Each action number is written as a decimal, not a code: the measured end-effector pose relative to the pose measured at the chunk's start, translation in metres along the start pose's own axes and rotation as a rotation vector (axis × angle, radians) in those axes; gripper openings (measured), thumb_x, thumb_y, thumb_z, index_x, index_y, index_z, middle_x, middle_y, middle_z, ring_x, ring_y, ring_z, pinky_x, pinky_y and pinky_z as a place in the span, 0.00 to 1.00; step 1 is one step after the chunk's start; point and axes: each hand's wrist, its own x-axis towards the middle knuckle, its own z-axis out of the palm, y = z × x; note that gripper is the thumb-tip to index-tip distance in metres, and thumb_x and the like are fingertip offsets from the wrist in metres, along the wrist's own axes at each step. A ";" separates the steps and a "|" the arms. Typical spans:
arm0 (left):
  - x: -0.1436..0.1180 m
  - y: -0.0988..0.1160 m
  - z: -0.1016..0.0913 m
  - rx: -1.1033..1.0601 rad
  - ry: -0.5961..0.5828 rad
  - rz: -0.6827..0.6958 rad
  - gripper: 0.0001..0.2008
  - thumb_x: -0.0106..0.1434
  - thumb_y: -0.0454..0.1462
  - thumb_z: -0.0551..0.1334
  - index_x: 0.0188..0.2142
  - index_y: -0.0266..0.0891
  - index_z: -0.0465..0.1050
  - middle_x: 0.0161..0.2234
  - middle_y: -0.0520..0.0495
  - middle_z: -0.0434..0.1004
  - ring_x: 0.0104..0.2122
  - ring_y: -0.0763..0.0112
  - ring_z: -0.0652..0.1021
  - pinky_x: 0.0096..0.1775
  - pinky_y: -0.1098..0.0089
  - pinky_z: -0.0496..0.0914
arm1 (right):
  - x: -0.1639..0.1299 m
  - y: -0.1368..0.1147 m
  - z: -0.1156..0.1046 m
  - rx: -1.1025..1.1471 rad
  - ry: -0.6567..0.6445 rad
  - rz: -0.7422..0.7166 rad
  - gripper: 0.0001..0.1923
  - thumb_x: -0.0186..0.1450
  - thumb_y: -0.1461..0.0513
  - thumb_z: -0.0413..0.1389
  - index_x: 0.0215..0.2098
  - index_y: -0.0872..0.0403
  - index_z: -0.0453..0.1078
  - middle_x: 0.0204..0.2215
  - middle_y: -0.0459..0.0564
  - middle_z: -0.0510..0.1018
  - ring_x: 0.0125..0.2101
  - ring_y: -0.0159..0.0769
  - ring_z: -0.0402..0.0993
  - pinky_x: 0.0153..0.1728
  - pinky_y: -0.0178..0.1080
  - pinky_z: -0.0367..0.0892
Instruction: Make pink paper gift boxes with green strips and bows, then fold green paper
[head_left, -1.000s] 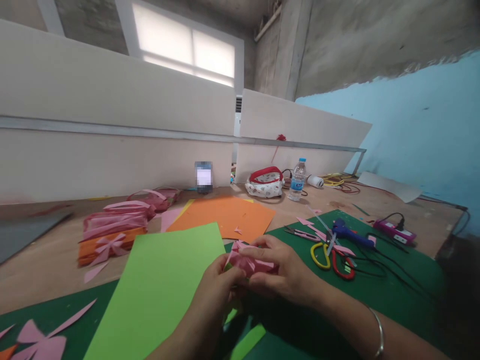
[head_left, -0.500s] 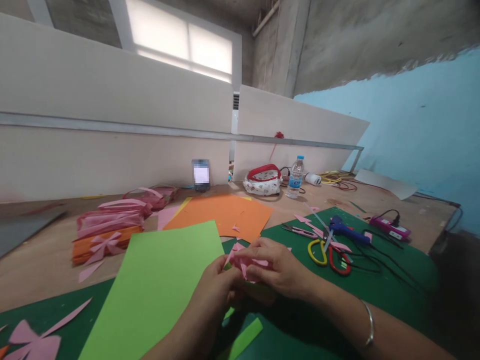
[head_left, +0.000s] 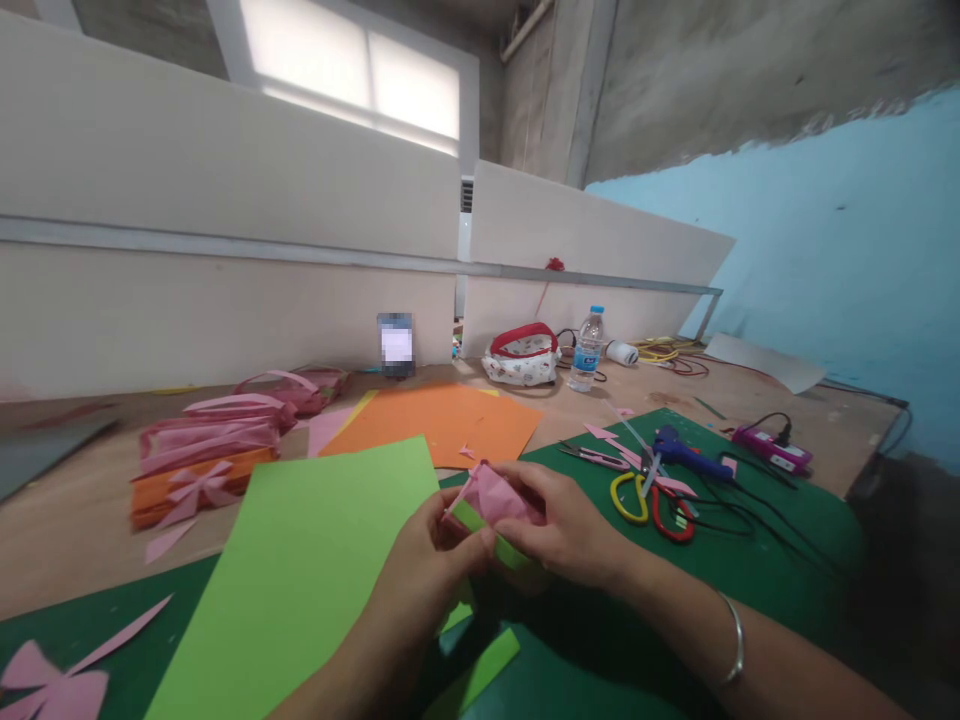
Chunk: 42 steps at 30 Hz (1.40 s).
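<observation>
Both my hands are closed around a folded pink and green paper piece (head_left: 491, 495), held above the green cutting mat (head_left: 600, 640). My left hand (head_left: 427, 570) grips its left side, with the thumb by the green band. On the right side, my right hand (head_left: 566, 525) has its fingers wrapped over the pink part. Its underside is hidden by the fingers. Just left of the hands lies a light green sheet (head_left: 300, 540), and below them a green paper strip (head_left: 491, 665).
To the right lie scissors (head_left: 630, 500), a blue glue gun (head_left: 690, 455) with its cable, and thread snips (head_left: 596, 457). Orange sheets (head_left: 442, 420) lie beyond the hands. Folded pink paper pieces (head_left: 217, 440) sit left; a water bottle (head_left: 587, 355) stands at the back.
The paper piece has been turned in my hands, so a broad pink face and a green band now show. My right fingers have shifted round its right side.
</observation>
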 end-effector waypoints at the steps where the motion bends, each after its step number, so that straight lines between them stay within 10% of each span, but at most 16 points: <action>1: 0.000 0.000 0.000 0.000 0.012 0.018 0.23 0.42 0.37 0.70 0.39 0.36 0.70 0.22 0.54 0.74 0.23 0.73 0.73 0.26 0.74 0.67 | 0.000 -0.001 -0.001 0.050 -0.011 0.025 0.21 0.59 0.64 0.56 0.52 0.56 0.66 0.43 0.52 0.75 0.41 0.38 0.71 0.42 0.39 0.66; 10: 0.005 -0.003 -0.004 0.134 0.111 0.094 0.11 0.46 0.41 0.69 0.27 0.38 0.71 0.14 0.58 0.67 0.17 0.77 0.67 0.22 0.75 0.62 | -0.007 -0.010 0.002 -0.185 -0.179 -0.124 0.36 0.63 0.59 0.53 0.65 0.59 0.44 0.62 0.64 0.54 0.61 0.48 0.51 0.57 0.51 0.54; 19: 0.005 -0.003 -0.004 0.162 0.052 0.087 0.16 0.49 0.41 0.68 0.36 0.37 0.73 0.18 0.56 0.72 0.17 0.76 0.68 0.21 0.75 0.62 | -0.007 -0.003 0.012 -0.405 -0.157 -0.162 0.36 0.60 0.61 0.57 0.62 0.64 0.49 0.51 0.65 0.69 0.51 0.50 0.65 0.50 0.49 0.64; 29: 0.000 0.006 0.002 -0.117 0.181 0.009 0.11 0.47 0.33 0.69 0.29 0.39 0.67 0.20 0.59 0.70 0.23 0.78 0.74 0.31 0.76 0.72 | -0.003 -0.003 -0.016 -0.213 0.406 -0.224 0.15 0.66 0.60 0.50 0.50 0.54 0.66 0.43 0.55 0.71 0.42 0.40 0.68 0.43 0.43 0.67; 42: 0.003 0.011 -0.004 -0.222 0.123 -0.114 0.10 0.57 0.31 0.63 0.40 0.36 0.69 0.37 0.44 0.78 0.28 0.72 0.79 0.34 0.69 0.76 | -0.006 -0.005 -0.007 -0.061 0.130 -0.071 0.22 0.57 0.70 0.57 0.49 0.48 0.70 0.52 0.52 0.64 0.53 0.39 0.62 0.54 0.43 0.59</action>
